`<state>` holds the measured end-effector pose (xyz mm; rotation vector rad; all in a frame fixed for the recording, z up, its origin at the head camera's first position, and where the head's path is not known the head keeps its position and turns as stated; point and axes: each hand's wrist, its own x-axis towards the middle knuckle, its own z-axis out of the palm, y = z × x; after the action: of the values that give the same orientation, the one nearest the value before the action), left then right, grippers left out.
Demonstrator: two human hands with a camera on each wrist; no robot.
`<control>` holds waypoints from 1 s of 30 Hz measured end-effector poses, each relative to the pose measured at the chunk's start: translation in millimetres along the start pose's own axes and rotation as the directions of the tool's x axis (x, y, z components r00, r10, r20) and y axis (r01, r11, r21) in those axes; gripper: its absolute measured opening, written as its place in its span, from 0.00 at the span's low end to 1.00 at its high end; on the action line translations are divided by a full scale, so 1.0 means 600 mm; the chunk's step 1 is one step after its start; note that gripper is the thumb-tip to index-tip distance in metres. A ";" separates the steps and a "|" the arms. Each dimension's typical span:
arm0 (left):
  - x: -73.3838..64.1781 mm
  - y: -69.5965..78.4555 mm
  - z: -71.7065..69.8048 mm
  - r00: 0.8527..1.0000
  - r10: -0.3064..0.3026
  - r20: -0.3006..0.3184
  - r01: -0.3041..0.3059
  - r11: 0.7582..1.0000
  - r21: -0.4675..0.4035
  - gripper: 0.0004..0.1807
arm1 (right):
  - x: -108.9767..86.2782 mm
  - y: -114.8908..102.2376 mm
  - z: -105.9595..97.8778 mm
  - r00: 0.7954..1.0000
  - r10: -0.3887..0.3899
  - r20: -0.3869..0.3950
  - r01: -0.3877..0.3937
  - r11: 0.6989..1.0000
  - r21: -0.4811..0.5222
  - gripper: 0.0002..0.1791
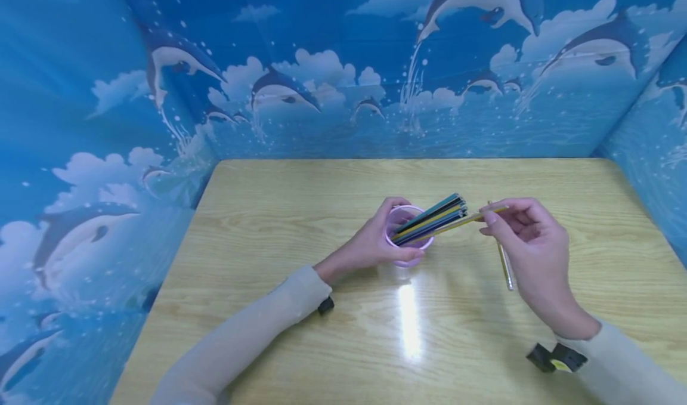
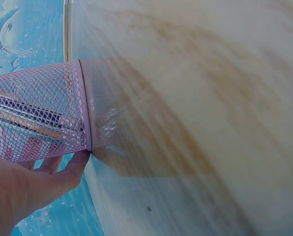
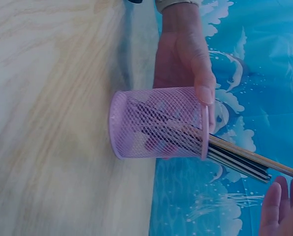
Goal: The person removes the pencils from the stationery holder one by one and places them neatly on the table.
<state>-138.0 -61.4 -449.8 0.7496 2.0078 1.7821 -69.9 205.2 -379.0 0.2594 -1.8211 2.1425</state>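
Two hands are at work over the wooden table [image 1: 268, 205]. Our left hand [image 1: 378, 238] is wrapped round the purple mesh cup [image 3: 158, 110], thumb on the near side and fingers behind. Our right hand [image 1: 537, 244] pinches the yellow pencil [image 1: 468, 220] between thumb and fingertips close to its upper end, while its lower end is inside the cup.

We judge that pencil light, stiff and smooth, apt to roll if the pinch is loose; its thin point, if sharpened, could snap. The best hold seems to be on the shaft near the upper end, clear of the rim. The cup looks light and fairly rigid, its mesh giving some grip; we would hold it low round the wall, since the leaning load may pull it over.

The yellow pencil's long axis slants from the cup's mouth up towards our right hand. The pencil bundle [image 1: 432, 217] in the cup leans the same way, a little steeper across the head view. The cup itself stands upright, mouth up, its base on or just above the tabletop; we cannot tell which. Beneath our right hand, a loose pencil [image 1: 506, 268] lies flat, its pale end pointing towards us.
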 end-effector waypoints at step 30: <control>0.002 -0.002 0.000 1.000 -0.020 -0.003 0.019 0.998 -0.059 0.46 | 0.086 -0.018 -0.078 0.992 -0.043 -0.116 0.067 0.976 0.206 0.19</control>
<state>-139.2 -60.9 -451.0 0.7069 1.9489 1.8244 -111.3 259.1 -359.6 0.2311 -1.5114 2.2639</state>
